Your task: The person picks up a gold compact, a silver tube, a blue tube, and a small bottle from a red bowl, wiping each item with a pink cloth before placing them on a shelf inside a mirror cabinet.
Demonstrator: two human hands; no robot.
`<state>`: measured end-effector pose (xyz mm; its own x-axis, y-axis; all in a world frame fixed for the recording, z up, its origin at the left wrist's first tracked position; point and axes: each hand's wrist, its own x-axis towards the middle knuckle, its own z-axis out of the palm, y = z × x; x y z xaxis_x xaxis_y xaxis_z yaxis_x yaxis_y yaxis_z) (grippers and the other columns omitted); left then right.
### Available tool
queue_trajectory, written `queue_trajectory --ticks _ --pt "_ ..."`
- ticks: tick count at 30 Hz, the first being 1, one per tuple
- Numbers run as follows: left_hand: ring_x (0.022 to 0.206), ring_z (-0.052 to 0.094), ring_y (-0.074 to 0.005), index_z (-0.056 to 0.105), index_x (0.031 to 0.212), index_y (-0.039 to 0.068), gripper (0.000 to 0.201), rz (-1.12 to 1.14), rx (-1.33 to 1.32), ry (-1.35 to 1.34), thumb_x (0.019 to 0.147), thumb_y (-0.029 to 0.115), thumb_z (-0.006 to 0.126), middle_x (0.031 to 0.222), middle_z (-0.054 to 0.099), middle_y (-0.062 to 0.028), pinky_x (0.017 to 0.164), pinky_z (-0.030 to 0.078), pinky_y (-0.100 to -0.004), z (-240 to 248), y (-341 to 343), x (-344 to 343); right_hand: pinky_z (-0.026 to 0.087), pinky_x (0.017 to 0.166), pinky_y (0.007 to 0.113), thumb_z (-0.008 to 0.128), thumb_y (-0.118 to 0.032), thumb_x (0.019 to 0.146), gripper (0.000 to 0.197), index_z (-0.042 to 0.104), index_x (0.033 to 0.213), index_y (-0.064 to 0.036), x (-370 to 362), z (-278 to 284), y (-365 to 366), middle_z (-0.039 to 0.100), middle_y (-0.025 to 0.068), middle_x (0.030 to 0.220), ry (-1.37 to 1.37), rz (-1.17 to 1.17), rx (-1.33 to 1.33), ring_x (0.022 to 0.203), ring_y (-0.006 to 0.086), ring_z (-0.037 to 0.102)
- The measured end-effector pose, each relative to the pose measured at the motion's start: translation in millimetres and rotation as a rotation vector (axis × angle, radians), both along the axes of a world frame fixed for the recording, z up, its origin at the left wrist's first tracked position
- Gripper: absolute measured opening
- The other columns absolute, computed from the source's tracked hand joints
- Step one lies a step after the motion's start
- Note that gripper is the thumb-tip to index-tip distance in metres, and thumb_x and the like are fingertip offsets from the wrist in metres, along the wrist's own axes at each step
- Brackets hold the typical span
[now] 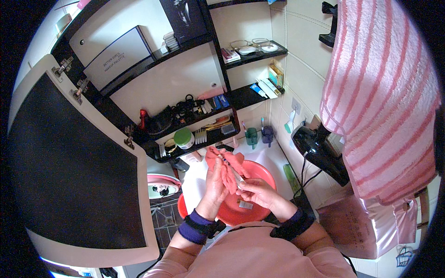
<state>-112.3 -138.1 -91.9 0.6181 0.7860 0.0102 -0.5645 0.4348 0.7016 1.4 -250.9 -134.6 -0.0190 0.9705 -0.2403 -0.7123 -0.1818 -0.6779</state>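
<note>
Over a red plastic basin [263, 175], my left hand [214, 186] is closed on a coral-pink cloth [226, 180]. A slim, whitish stick-like item [236, 176] with a dark part lies against the cloth; its exact kind I cannot make out. My right hand [259, 191] pinches the near end of this item, close to the cloth. Down in the basin, below my hands, is a small pale rectangular thing [245, 204].
The basin stands in a white sink [194, 183]. An open cabinet door [79, 162] fills the left side. Dark shelves hold a green-lidded jar [184, 137] and toiletries. To the right are two cups [251, 135], a black hair dryer [320, 150] and a striped towel [380, 102].
</note>
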Motion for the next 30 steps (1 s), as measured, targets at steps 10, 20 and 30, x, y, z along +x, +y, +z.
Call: queue_trajectory --ticks 10,20,30 --pt "0.064 0.061 -0.0118 0.057 0.113 0.001 0.024 0.163 0.146 0.289 0.096 0.018 0.058 0.092 0.065 -0.0061 0.052 0.048 -0.0233 -20 -9 5 0.048 0.054 0.030 0.067 -0.018 0.086 0.013 0.070 0.092 -0.0059 9 12 5 0.065 0.0120 0.069 -1.257 -0.428 0.273 0.059 0.0193 0.064" --pt "0.068 0.057 -0.0077 0.061 0.090 0.003 0.020 0.356 0.487 0.660 0.091 0.022 0.067 0.079 0.064 -0.0001 0.063 0.047 -0.0235 -45 12 7 0.045 0.053 0.022 0.061 -0.016 0.093 0.017 0.069 0.098 -0.0015 16 -13 35 0.065 0.0000 0.071 -0.651 -0.469 0.008 0.060 0.0064 0.057" --pt "0.070 0.056 -0.0078 0.059 0.093 0.004 0.022 0.212 0.227 0.665 0.093 0.025 0.064 0.080 0.062 0.0000 0.063 0.046 -0.0232 -61 4 -30 0.041 0.049 0.022 0.055 -0.027 0.097 0.029 0.062 0.085 -0.0017 132 1 147 0.058 0.0001 0.069 -0.832 -0.729 -0.008 0.056 0.0061 0.049"
